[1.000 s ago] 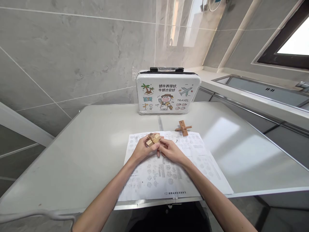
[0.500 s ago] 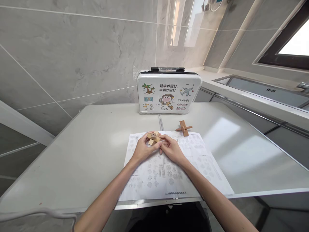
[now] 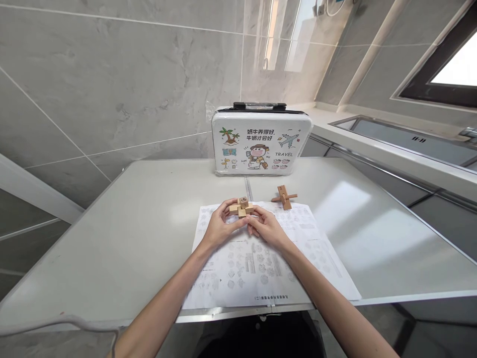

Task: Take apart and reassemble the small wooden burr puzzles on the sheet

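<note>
Both of my hands hold a small pale wooden burr puzzle (image 3: 241, 207) above the far edge of a printed instruction sheet (image 3: 261, 263). My left hand (image 3: 219, 227) grips its left side with curled fingers. My right hand (image 3: 265, 228) pinches its right side. A mark shows on the puzzle's top block. A second, darker wooden cross puzzle (image 3: 283, 197) stands on the table just beyond the sheet, to the right of my hands.
A white tin case (image 3: 261, 141) with cartoon travel pictures and a black handle stands at the back of the white table (image 3: 122, 238) against the tiled wall. A counter with a sink (image 3: 406, 136) runs along the right. A pale cable (image 3: 55, 323) lies at the near left edge.
The pale puzzle has been turned in my hands and now sits flatter, in a cross shape. Both hands shifted slightly away from me and to the right.
</note>
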A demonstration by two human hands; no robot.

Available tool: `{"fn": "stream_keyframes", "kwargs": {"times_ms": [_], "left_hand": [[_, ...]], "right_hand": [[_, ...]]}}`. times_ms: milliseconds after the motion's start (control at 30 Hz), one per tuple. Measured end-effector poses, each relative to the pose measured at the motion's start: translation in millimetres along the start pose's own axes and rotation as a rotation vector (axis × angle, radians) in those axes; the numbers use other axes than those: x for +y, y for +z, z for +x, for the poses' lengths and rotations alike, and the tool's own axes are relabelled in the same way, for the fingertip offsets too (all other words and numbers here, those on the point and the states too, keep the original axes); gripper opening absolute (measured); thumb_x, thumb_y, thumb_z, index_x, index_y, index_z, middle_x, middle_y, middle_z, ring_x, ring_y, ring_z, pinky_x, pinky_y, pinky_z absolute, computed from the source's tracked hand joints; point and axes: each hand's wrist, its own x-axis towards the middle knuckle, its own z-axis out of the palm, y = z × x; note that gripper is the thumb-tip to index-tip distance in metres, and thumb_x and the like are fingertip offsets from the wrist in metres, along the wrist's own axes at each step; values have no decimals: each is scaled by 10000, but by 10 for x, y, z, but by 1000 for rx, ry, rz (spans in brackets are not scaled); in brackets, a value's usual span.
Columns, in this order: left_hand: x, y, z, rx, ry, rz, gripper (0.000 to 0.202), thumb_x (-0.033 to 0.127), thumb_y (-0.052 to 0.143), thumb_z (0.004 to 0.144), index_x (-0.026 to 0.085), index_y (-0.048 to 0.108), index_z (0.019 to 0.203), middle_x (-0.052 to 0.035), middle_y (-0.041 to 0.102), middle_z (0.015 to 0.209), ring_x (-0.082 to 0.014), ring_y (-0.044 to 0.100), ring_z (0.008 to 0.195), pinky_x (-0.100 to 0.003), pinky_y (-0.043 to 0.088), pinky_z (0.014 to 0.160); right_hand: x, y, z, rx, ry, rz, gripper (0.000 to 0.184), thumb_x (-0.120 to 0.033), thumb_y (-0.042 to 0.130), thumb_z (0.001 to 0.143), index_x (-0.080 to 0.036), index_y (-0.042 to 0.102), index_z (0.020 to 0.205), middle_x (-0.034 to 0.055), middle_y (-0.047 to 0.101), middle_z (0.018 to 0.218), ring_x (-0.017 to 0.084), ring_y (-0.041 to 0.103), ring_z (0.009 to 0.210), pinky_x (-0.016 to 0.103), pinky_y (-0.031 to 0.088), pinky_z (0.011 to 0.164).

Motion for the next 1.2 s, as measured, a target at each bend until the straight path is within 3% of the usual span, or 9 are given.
{"fn": "stream_keyframes", "kwargs": {"times_ms": [200,367,467,567,667,800,967,1100,1200], "left_hand": [[17,22,7,39,-27,27,647,377,931,720,190,619,1254,-146,732,1301,-294,699,1204,-480,500,1101],[42,33,7,30,-15,124,557,375,903,749,203,658,1218,-119,720,1312,-278,680,1194,-468,500,1084],[2,22,2,95,-18,338,553,394,906,735,222,676,1207,-100,704,1284,-286,652,1180,-467,501,1057],[-87,-14,1,225,53,605,554,424,918,713,239,686,1182,-107,631,1323,-323,549,1301,-488,454,1112],[-183,-74,6,305,127,844,509,489,891,744,247,706,1152,-133,533,1419,-374,406,1419,-547,361,1182],[-268,-145,12,306,161,1033,480,549,837,796,242,721,1147,-163,496,1445,-418,366,1410,-609,321,1166],[-316,-176,13,331,143,1107,485,552,811,814,224,715,1157,-198,468,1448,-450,344,1414,-641,311,1153],[-271,-145,13,316,146,1058,675,557,841,783,209,638,1325,-196,436,1497,-430,333,1435,-614,313,1182],[-196,-101,6,264,219,946,542,526,728,918,252,612,1371,-146,470,1500,-358,360,1437,-550,343,1191]], "right_hand": [[55,-1,21,6,-42,34,459,-554,640,973,-193,624,1257,7,684,778,103,542,467,241,345,433],[91,-11,46,103,-97,51,432,-552,688,942,-211,636,1202,52,707,1010,106,593,517,262,374,458],[81,-38,52,199,-70,3,450,-572,704,920,-199,664,1168,10,663,830,128,546,551,278,389,508],[71,-70,56,298,-38,-40,493,-613,706,900,-193,673,1155,-40,548,660,148,499,573,281,375,528],[78,-90,62,339,-21,-28,516,-635,703,892,-198,657,1161,-45,535,669,140,468,567,278,353,524],[108,-94,71,334,-6,-40,549,-653,703,881,-190,651,1172,-42,535,673,140,468,557,281,352,520],[167,-99,82,334,-4,-65,560,-655,704,881,-188,648,1186,-33,560,686,150,502,568,285,384,533],[195,-107,86,319,-20,-90,547,-644,691,902,-181,657,1190,-3,610,751,156,531,596,294,424,568],[177,-92,81,304,-47,-116,539,-644,686,907,-184,669,1185,29,656,882,145,550,606,304,463,605]]}}
